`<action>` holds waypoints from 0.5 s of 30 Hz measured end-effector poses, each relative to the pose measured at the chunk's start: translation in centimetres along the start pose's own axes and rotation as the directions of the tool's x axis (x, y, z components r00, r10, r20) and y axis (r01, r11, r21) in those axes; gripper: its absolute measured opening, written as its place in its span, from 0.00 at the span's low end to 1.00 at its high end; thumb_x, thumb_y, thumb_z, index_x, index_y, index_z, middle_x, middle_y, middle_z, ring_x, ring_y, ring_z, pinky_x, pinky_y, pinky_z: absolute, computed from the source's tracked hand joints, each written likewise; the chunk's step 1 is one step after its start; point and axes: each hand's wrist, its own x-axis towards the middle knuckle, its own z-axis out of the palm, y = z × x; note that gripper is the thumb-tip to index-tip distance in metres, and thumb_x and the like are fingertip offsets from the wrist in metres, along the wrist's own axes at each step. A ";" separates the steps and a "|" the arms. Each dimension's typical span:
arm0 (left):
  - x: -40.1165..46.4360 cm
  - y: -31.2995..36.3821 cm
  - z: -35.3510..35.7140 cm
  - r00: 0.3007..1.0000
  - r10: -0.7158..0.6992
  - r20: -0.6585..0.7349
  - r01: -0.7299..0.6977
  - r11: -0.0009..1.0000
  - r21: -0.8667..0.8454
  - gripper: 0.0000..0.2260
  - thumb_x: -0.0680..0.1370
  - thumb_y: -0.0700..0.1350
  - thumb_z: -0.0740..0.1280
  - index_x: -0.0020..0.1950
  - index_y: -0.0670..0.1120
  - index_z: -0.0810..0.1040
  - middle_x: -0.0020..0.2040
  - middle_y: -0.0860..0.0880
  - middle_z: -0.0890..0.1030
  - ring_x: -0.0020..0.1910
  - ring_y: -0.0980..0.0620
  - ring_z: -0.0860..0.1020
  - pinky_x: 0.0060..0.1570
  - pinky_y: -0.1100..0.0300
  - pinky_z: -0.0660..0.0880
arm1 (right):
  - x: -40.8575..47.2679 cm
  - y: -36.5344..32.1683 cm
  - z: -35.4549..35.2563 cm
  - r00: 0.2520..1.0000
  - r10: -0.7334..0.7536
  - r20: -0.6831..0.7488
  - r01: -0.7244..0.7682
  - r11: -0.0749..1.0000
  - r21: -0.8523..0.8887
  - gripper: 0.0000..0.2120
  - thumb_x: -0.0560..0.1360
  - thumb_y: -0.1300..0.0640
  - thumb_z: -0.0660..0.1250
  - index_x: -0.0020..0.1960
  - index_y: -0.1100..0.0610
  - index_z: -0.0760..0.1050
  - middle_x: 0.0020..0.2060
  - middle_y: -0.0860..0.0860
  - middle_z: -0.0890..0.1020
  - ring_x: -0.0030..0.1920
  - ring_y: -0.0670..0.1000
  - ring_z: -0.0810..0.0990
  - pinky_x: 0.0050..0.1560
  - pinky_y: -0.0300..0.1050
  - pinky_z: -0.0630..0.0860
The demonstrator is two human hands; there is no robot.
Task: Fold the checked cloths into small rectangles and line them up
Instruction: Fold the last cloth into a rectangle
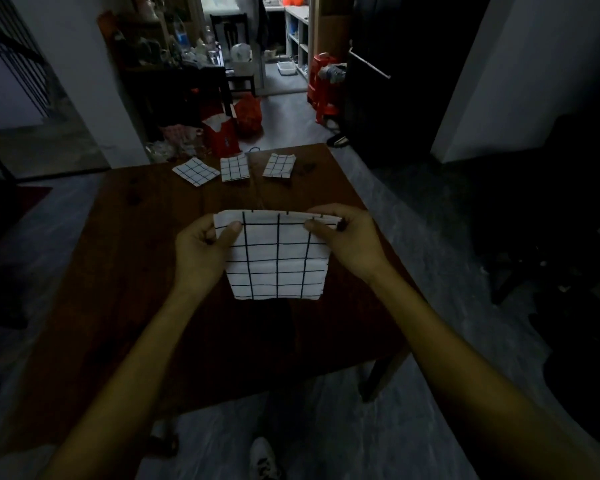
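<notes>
A white cloth with black checks (278, 261) hangs folded above the middle of the dark wooden table (146, 271). My left hand (201, 247) pinches its upper left corner, thumb on the front. My right hand (347, 240) pinches its upper right corner the same way. Along the table's far edge lie three small folded checked cloths in a row: the left one (195, 171) turned at an angle, the middle one (234, 168) and the right one (279, 165).
Beyond the table's far edge stand a red bag (222, 138) and other clutter on the floor. A red stool (323, 84) is further back at the right. My shoe (264, 457) shows on the grey floor below the near edge.
</notes>
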 end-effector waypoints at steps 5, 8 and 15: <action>0.0 0.0 -0.2 0.999 -0.048 -0.024 0.048 0.998 -0.028 0.06 0.76 0.39 0.67 0.52 0.45 0.79 0.39 0.63 0.83 0.42 0.64 0.80 0.38 0.71 0.75 | -0.2 -0.4 -0.2 0.999 0.026 -0.047 -0.021 0.995 0.102 0.06 0.73 0.65 0.69 0.50 0.61 0.80 0.41 0.52 0.83 0.42 0.44 0.82 0.44 0.35 0.78; 0.0 0.2 -0.2 0.998 -0.050 -0.028 0.049 0.998 -0.035 0.08 0.76 0.39 0.67 0.54 0.44 0.79 0.42 0.58 0.83 0.45 0.62 0.81 0.42 0.68 0.77 | -0.1 -0.6 -0.4 0.998 0.030 -0.054 -0.025 0.995 0.098 0.05 0.74 0.64 0.69 0.49 0.59 0.81 0.44 0.65 0.82 0.44 0.58 0.82 0.47 0.45 0.79; 0.1 0.2 -0.3 0.998 -0.059 -0.027 0.058 0.998 -0.032 0.10 0.75 0.41 0.68 0.56 0.44 0.80 0.42 0.60 0.83 0.46 0.59 0.81 0.42 0.68 0.77 | -0.2 -1.0 -0.7 0.996 0.057 -0.072 -0.046 0.987 0.151 0.09 0.74 0.66 0.68 0.54 0.65 0.79 0.46 0.59 0.83 0.40 0.40 0.82 0.43 0.31 0.77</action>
